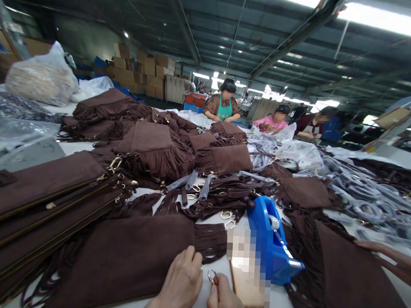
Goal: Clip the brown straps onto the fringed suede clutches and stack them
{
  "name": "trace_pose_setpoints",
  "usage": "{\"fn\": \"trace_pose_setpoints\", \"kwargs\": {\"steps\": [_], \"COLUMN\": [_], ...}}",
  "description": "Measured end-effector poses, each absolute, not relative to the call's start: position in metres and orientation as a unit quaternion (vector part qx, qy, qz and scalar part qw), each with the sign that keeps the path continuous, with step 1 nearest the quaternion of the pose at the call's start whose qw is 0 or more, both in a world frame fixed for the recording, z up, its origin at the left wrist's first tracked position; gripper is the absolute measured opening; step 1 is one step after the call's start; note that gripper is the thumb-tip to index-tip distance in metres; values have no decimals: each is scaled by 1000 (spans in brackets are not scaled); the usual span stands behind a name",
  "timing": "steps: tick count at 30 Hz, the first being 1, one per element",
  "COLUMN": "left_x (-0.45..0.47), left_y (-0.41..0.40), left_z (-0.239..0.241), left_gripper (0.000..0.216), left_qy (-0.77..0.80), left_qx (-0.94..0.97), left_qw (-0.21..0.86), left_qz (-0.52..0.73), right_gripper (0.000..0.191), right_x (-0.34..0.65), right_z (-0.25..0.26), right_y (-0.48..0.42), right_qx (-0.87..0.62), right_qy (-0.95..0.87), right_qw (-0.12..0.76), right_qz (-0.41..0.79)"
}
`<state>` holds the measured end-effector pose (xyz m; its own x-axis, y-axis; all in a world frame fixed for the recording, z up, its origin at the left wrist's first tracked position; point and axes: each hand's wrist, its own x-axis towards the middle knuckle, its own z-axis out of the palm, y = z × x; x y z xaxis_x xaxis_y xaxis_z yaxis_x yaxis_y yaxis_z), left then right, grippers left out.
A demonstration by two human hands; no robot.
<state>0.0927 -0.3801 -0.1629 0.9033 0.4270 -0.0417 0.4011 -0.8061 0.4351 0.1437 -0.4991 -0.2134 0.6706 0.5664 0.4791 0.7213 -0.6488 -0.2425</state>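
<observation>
A brown suede fringed bag [131, 256] lies flat on the table in front of me. My left hand [181, 283] rests on its right edge, fingers curled, pinching the bag beside the fringe. My right hand [223, 299] is closed on a small metal ring [212, 276], held right next to my left hand. A blue tape dispenser [268, 240] stands just right of my hands.
Stacks of brown fringed bags [150, 146] and zipped pouches [41, 187] cover the table, with straps and clasps [224, 196] in the middle. Another person's hand [393, 260] reaches in at the right. Three people [224, 104] work at the far end. Plastic bags [40, 78] lie left.
</observation>
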Motion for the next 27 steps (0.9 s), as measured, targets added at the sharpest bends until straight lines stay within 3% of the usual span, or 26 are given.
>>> {"fn": "trace_pose_setpoints", "kwargs": {"steps": [3, 12, 19, 27], "left_x": [86, 82, 91, 97], "left_y": [-378, -366, -347, -340], "left_z": [-166, -164, -147, -143], "left_gripper": [17, 15, 5, 3], "left_qy": [218, 200, 212, 202], "left_qx": [940, 895, 904, 913], "left_qw": [253, 391, 369, 351], "left_qz": [72, 74, -26, -44], "right_gripper": [41, 27, 24, 26], "right_x": [149, 156, 160, 159], "right_z": [-205, -200, -206, -203], "right_y": [-490, -478, -472, -472], "right_qx": [-878, -854, -833, -811], "right_qy": [-401, -469, -507, -529], "right_qw": [211, 163, 158, 89], "right_qz": [-157, -155, -158, -233]}}
